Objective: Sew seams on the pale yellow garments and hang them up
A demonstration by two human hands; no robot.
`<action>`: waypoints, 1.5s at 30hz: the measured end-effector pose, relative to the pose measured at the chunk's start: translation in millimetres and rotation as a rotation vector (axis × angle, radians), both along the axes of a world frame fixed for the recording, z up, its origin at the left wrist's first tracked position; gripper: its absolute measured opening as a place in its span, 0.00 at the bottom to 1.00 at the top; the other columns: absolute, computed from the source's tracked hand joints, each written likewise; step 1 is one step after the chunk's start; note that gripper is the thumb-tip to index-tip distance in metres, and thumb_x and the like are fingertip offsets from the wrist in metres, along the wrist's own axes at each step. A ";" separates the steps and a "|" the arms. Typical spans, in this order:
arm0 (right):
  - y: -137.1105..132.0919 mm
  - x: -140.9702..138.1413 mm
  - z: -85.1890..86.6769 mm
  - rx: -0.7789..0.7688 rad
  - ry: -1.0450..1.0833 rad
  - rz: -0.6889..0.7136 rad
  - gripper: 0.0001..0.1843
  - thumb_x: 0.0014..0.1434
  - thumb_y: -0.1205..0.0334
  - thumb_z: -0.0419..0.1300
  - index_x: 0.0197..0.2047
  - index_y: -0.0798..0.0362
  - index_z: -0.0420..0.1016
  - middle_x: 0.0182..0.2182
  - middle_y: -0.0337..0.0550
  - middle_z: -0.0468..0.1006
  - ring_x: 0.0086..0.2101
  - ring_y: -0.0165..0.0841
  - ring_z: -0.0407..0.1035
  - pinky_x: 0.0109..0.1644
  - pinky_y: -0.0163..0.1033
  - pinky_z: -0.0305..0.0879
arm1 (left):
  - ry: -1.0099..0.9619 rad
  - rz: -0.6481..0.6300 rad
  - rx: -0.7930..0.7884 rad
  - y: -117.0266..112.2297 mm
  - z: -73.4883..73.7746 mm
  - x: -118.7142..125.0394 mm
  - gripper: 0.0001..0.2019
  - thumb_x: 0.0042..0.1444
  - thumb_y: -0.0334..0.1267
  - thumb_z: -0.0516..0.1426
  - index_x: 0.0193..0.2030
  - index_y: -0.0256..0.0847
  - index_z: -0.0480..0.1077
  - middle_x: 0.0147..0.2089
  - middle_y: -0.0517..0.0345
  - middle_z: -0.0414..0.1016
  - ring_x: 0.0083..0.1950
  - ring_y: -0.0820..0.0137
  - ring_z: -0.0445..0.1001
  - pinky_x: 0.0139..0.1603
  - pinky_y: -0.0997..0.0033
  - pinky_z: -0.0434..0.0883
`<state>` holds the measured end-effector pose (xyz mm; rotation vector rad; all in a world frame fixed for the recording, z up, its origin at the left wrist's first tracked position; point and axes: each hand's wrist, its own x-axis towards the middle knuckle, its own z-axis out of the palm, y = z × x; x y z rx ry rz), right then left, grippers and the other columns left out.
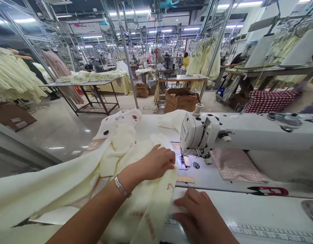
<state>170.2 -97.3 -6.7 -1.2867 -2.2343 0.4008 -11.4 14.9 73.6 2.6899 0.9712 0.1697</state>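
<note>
Your left hand (156, 162) lies flat, fingers together, on the cream fabric (136, 176) at about nine o'clock from the sewing machine head (197, 134), seemingly to keep the edge lined up by the needle; your right hand (199, 217), at six o'clock, pins the lower edge down with fingers curled onto it. The white table (247, 206) carries a printed ruler (273, 234) and red snips (269, 191), and garment racks (204, 57) fill the factory hall at twelve o'clock.

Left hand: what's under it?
The left hand lies flat on cream fabric beside the sewing machine. The table beneath that fabric is covered there.
</note>
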 end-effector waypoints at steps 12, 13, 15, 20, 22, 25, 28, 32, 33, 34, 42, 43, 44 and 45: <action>-4.6 21.2 -10.9 0.243 0.067 -0.172 0.07 0.56 0.64 0.55 0.39 0.49 0.67 0.41 0.46 0.73 0.38 0.39 0.68 0.37 0.45 0.67 | -0.025 0.052 -0.018 -5.3 4.1 -12.9 0.04 0.60 0.31 0.53 0.34 0.41 0.63 0.32 0.60 0.68 0.36 0.69 0.67 0.38 0.73 0.64; -11.1 21.9 -12.3 0.302 0.076 -0.199 0.09 0.57 0.63 0.54 0.42 0.50 0.67 0.44 0.48 0.71 0.40 0.39 0.68 0.39 0.44 0.67 | -0.030 0.045 -0.010 -5.8 5.1 -10.7 0.03 0.60 0.32 0.53 0.34 0.41 0.63 0.33 0.60 0.69 0.37 0.69 0.67 0.38 0.72 0.64; -22.8 16.9 -11.5 0.293 0.106 -0.208 0.07 0.59 0.62 0.53 0.41 0.50 0.67 0.42 0.48 0.71 0.38 0.36 0.68 0.38 0.40 0.66 | -0.043 -0.002 0.010 -7.0 3.8 -0.2 0.02 0.60 0.33 0.53 0.36 0.41 0.65 0.34 0.60 0.71 0.37 0.69 0.68 0.40 0.71 0.64; -27.1 -20.4 2.4 -0.317 0.182 -0.277 0.12 0.51 0.52 0.61 0.24 0.49 0.65 0.16 0.34 0.66 0.18 0.29 0.56 0.23 0.34 0.45 | -0.094 -0.154 0.092 -9.3 -23.1 36.1 0.07 0.61 0.31 0.52 0.42 0.44 0.69 0.40 0.62 0.75 0.41 0.69 0.70 0.52 0.65 0.60; -19.9 -34.5 6.8 -0.429 0.358 -0.337 0.16 0.48 0.52 0.62 0.19 0.50 0.62 0.14 0.33 0.62 0.18 0.27 0.50 0.24 0.35 0.40 | -0.107 -0.147 0.128 -10.3 -39.8 43.7 0.07 0.61 0.32 0.51 0.40 0.44 0.70 0.39 0.61 0.74 0.42 0.69 0.69 0.56 0.62 0.57; -13.2 -48.5 7.6 -0.475 0.611 -0.337 0.18 0.51 0.50 0.57 0.20 0.50 0.56 0.15 0.32 0.57 0.20 0.27 0.50 0.25 0.33 0.45 | -0.124 -0.078 0.175 -12.6 -61.9 40.5 0.07 0.62 0.32 0.50 0.39 0.41 0.69 0.40 0.56 0.71 0.43 0.66 0.66 0.54 0.61 0.59; -22.3 -57.9 1.4 -0.601 0.799 -0.326 0.16 0.59 0.47 0.45 0.27 0.49 0.55 0.18 0.31 0.59 0.19 0.26 0.56 0.22 0.31 0.51 | -0.144 -0.021 0.212 -16.7 -72.8 22.2 0.08 0.63 0.32 0.48 0.41 0.39 0.68 0.42 0.53 0.70 0.44 0.65 0.64 0.50 0.63 0.63; -51.1 -65.6 -12.2 -0.862 1.211 -0.311 0.20 0.57 0.41 0.51 0.38 0.50 0.58 0.19 0.30 0.63 0.18 0.25 0.58 0.19 0.29 0.51 | -0.169 -0.036 0.242 -24.5 -71.7 -9.2 0.09 0.63 0.30 0.47 0.42 0.39 0.67 0.45 0.53 0.69 0.46 0.66 0.63 0.52 0.63 0.63; -56.8 -64.3 -14.3 -0.864 1.244 -0.301 0.21 0.57 0.41 0.53 0.42 0.49 0.58 0.19 0.30 0.64 0.17 0.25 0.57 0.19 0.29 0.51 | -0.170 -0.044 0.249 -26.4 -70.4 -15.7 0.09 0.62 0.29 0.46 0.42 0.38 0.67 0.45 0.52 0.69 0.46 0.66 0.64 0.53 0.62 0.62; -60.4 -61.0 -14.8 -0.813 1.202 -0.283 0.22 0.58 0.42 0.52 0.46 0.49 0.57 0.19 0.29 0.65 0.16 0.24 0.57 0.19 0.29 0.52 | -0.168 -0.053 0.255 -28.1 -69.0 -21.2 0.10 0.62 0.28 0.46 0.42 0.38 0.67 0.45 0.52 0.69 0.46 0.66 0.64 0.54 0.62 0.62; -24.5 -13.0 12.3 0.150 0.195 0.260 0.15 0.55 0.69 0.49 0.46 0.48 0.66 0.36 0.42 0.77 0.37 0.33 0.71 0.42 0.38 0.65 | -0.105 -0.020 0.181 -28.7 -50.3 -28.3 0.09 0.64 0.36 0.49 0.44 0.40 0.69 0.38 0.55 0.70 0.41 0.67 0.67 0.48 0.65 0.62; -20.7 -13.1 11.8 0.180 0.141 0.278 0.14 0.56 0.69 0.49 0.44 0.48 0.67 0.34 0.41 0.77 0.37 0.33 0.71 0.45 0.39 0.64 | -0.077 -0.014 0.150 -27.1 -47.4 -26.4 0.08 0.63 0.36 0.50 0.43 0.41 0.70 0.37 0.56 0.71 0.41 0.68 0.67 0.48 0.65 0.61; -18.6 -14.7 9.6 0.213 0.111 0.272 0.12 0.57 0.69 0.48 0.42 0.48 0.67 0.32 0.39 0.78 0.36 0.32 0.71 0.47 0.39 0.62 | -0.050 -0.008 0.123 -25.3 -45.2 -24.5 0.08 0.63 0.35 0.51 0.41 0.42 0.70 0.37 0.58 0.71 0.40 0.68 0.67 0.48 0.65 0.61; -17.9 -17.2 6.2 0.250 0.096 0.252 0.11 0.58 0.69 0.47 0.40 0.48 0.67 0.30 0.37 0.77 0.36 0.31 0.70 0.49 0.39 0.60 | -0.029 0.000 0.100 -23.3 -43.6 -22.5 0.07 0.62 0.34 0.51 0.40 0.42 0.71 0.37 0.59 0.71 0.39 0.69 0.67 0.47 0.65 0.60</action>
